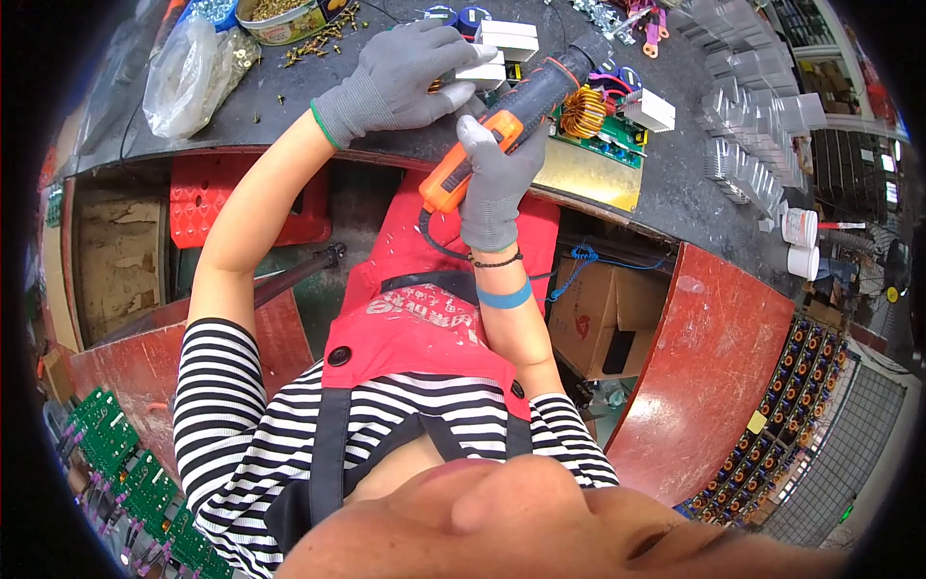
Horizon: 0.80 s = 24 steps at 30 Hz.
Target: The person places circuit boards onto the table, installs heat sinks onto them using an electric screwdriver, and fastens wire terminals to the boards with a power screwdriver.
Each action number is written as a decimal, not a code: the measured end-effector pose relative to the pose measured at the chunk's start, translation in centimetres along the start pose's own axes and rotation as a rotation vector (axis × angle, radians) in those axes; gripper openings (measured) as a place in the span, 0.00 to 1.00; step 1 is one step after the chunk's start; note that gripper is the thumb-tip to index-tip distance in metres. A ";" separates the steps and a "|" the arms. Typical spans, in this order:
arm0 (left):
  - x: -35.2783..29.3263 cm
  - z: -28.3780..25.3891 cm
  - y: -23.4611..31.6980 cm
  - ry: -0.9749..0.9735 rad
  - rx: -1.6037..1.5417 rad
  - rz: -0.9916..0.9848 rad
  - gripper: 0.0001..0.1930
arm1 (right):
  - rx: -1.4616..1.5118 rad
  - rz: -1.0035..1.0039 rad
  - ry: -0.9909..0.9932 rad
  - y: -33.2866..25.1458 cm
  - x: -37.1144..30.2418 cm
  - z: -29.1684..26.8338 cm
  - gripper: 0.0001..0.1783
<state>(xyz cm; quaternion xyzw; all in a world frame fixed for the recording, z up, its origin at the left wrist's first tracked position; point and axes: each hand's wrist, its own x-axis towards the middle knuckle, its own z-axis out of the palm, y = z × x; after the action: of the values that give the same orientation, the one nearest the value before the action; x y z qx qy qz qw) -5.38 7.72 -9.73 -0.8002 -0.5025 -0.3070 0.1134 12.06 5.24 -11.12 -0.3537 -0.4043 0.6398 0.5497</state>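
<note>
The right hand [502, 183] wraps round the driver [526, 101], which slants across the board [600, 148], just beyond that hand; the left hand [405, 82] curls beside them, fingertips at a white block [507, 39]; whether they pinch anything I can't tell from here; the driver's bit is hard to make out.

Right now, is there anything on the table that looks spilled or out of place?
Yes: brass-coloured screws lie loose on the dark table beside a tub, with strays nearer the edge, so they look spilled.
</note>
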 end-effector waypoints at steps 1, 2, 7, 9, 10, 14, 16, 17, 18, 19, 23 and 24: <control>-0.1 0.1 0.0 0.013 0.001 0.006 0.20 | -0.023 -0.014 0.007 0.2 -0.1 0.0 0.47; -0.1 0.1 -0.1 0.027 0.002 0.011 0.19 | -0.024 -0.012 0.006 0.4 -0.2 0.1 0.47; 0.0 0.2 -0.1 0.029 0.005 0.012 0.19 | 0.054 -0.152 0.067 1.7 -1.0 0.2 0.33; -0.1 0.2 -0.1 0.021 0.019 0.004 0.19 | 0.015 -0.139 0.031 1.9 -0.8 -0.3 0.34; -0.1 0.2 -0.1 0.031 0.013 0.012 0.19 | -0.022 -0.127 -0.006 1.9 -0.7 -0.4 0.35; -0.1 0.3 -0.1 0.056 -0.007 0.024 0.19 | 0.046 -0.139 0.022 2.1 -0.5 0.2 0.32; -0.2 0.3 -0.2 0.045 -0.011 0.018 0.19 | 0.035 -0.130 0.051 1.9 -0.3 0.4 0.27; -0.2 0.3 -0.2 0.034 -0.017 0.014 0.18 | 0.035 -0.129 0.051 1.7 -0.2 0.5 0.27; -0.2 0.1 -0.1 0.034 -0.019 0.017 0.18 | 0.067 -0.090 0.059 1.2 0.0 0.8 0.24; -0.2 -0.1 0.0 0.018 -0.033 0.016 0.21 | 0.099 -0.051 0.067 0.8 0.1 0.9 0.21; -0.1 0.0 -0.1 0.007 -0.006 0.000 0.20 | 0.138 0.048 0.131 0.3 1.4 0.7 0.29; -0.1 0.0 -0.2 0.007 -0.006 0.003 0.20 | 0.117 0.074 0.154 0.2 1.6 0.8 0.29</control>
<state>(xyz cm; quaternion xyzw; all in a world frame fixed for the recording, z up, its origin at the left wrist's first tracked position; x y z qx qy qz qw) -5.61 7.74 -9.82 -0.8002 -0.5000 -0.3112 0.1133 11.05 6.72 -11.00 -0.3839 -0.3093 0.6530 0.5750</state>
